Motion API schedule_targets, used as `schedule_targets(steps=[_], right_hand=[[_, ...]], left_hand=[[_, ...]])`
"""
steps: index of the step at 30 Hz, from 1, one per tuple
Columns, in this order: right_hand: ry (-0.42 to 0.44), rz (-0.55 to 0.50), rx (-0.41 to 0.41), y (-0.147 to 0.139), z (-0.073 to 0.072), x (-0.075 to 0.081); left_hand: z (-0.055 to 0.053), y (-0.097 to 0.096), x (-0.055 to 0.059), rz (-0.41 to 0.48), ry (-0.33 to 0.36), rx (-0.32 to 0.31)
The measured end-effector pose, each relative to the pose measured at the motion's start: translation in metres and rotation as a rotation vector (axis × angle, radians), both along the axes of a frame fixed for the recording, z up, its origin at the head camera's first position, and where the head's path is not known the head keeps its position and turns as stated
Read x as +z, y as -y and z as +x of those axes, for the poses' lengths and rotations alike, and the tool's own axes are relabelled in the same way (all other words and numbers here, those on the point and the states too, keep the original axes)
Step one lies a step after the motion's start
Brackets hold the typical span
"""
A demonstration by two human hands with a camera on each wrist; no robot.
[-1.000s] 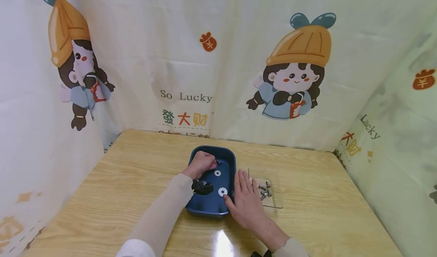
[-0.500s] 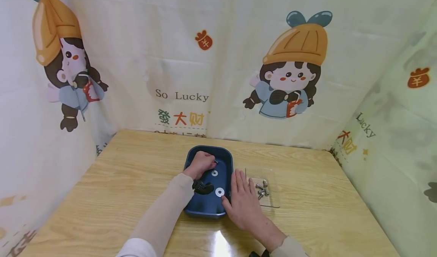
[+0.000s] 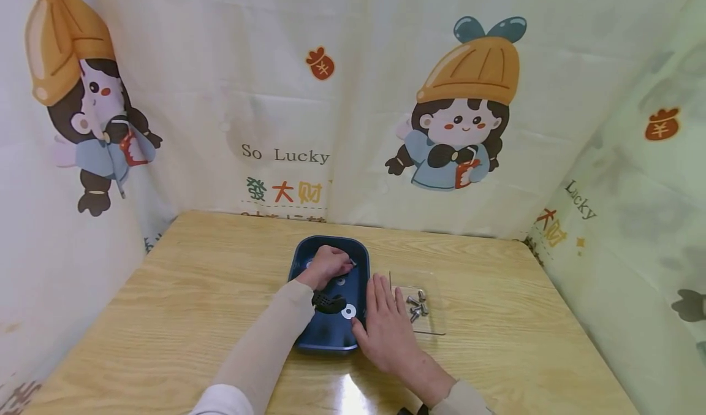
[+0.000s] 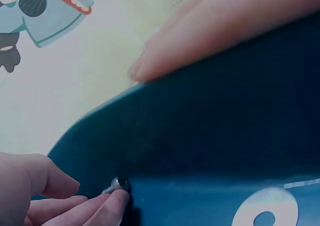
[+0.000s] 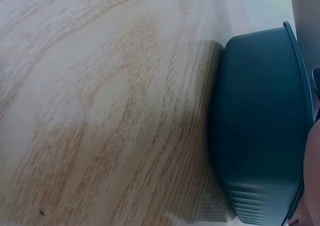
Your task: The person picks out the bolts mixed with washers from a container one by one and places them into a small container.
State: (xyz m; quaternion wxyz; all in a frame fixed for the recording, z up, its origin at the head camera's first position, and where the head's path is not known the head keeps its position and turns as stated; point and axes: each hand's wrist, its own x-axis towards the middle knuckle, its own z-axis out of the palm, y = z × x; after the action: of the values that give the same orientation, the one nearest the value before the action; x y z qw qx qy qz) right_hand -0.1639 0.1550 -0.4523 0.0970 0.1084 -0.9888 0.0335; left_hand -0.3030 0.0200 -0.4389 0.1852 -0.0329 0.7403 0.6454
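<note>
In the head view my left hand (image 3: 329, 264) reaches into a blue tray (image 3: 322, 344), fingers curled at its far right part. A small screw (image 4: 118, 184) with a dark, shiny end shows at those fingertips in the left wrist view; they appear to pinch it, though part of it is hidden. My right hand (image 3: 388, 326) lies with straight fingers along the tray's right rim, the thumb near its inner side. Flat white rings lie on the tray floor: one ring (image 3: 349, 311) near the right thumb, one ring (image 3: 341, 282) partly under the left hand.
Right of the right hand, a clear plastic tray (image 3: 432, 280) holds several silver bolts (image 3: 417, 306). Thin dark edges or rods show along it. The wooden table (image 3: 182, 280) ends at a patterned curtain (image 3: 364, 176). A black camera (image 3: 329, 303) sits at the left wrist.
My left fingertips and the screw have shifted right within the blue tray, toward its right wall. The right hand keeps its place on the rim. The head view has turned slightly right.
</note>
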Motion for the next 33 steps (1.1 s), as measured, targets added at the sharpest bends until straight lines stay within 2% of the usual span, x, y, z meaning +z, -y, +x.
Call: schedule_targets(steps=[8, 16, 26, 33], right_hand=[[-0.023, -0.005, 0.0, 0.0, -0.001, -0.003], [-0.027, -0.018, 0.002, 0.0, 0.0, -0.003], [0.029, -0.022, 0.0, 0.003, 0.002, 0.0], [0.037, 0.005, -0.011, 0.001, 0.002, 0.0]], left_hand=[[0.002, -0.01, -0.004, 0.011, -0.011, -0.055], [0.004, -0.014, -0.007, 0.04, -0.022, -0.047], [0.009, -0.017, -0.009, 0.047, -0.046, -0.028], [0.012, -0.014, -0.008, 0.055, -0.056, -0.056]])
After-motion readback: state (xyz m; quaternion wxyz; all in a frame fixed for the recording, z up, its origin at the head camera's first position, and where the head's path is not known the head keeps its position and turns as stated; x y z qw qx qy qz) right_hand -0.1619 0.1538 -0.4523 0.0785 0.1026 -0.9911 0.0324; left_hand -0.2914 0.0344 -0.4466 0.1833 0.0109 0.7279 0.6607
